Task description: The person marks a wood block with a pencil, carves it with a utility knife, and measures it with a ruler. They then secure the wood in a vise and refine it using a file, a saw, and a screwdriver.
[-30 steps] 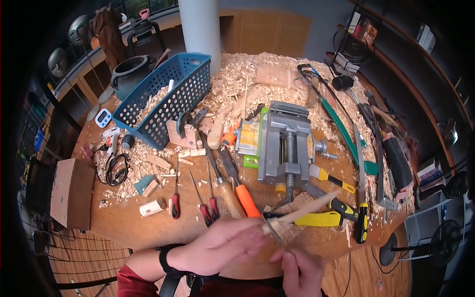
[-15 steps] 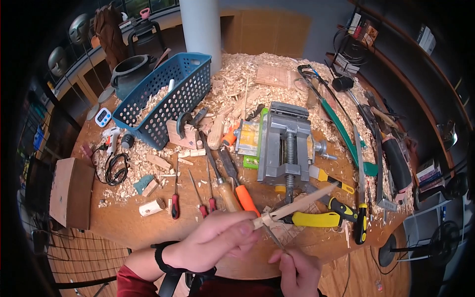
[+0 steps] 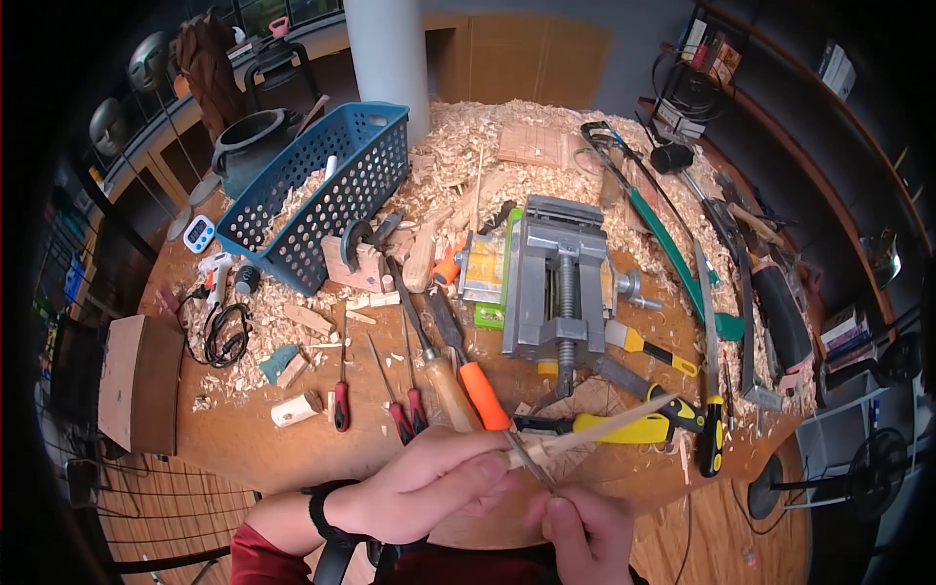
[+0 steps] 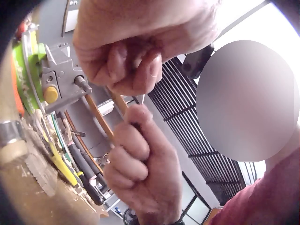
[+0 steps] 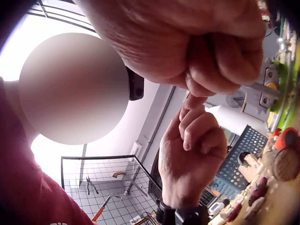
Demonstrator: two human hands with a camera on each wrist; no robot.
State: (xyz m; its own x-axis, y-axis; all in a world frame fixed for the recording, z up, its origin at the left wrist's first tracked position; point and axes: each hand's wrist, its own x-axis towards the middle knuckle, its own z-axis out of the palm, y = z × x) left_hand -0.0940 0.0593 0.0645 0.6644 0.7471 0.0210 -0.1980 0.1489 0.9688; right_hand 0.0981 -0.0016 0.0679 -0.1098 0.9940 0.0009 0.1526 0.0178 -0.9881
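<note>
In the head view my left hand (image 3: 429, 487) grips a pale carved wooden stick (image 3: 604, 426) by its near end. Its long tapering part points right over the bench. Across the wood, just past the left fingertips, lies a slim metal file (image 3: 529, 456). My right hand (image 3: 590, 531) pinches the file's lower end between thumb and curled fingers. Both hands stay close together over the front edge of the bench. In the left wrist view the curled right hand (image 4: 143, 164) shows below the left; the wood is mostly hidden there.
A grey drill-press vise (image 3: 561, 283) stands mid-bench before heaped shavings (image 3: 468, 136). Chisels, including one with an orange handle (image 3: 485, 395), and red-handled tools (image 3: 341, 405) lie near the left hand. A yellow-handled saw (image 3: 624, 429) lies beneath the wood; a blue basket (image 3: 322, 195) stands back left.
The wooden stick first rolled to show a slotted face and rose at its tip; now it has turned back with its tip lower. The file has shifted slightly up and left across it.
</note>
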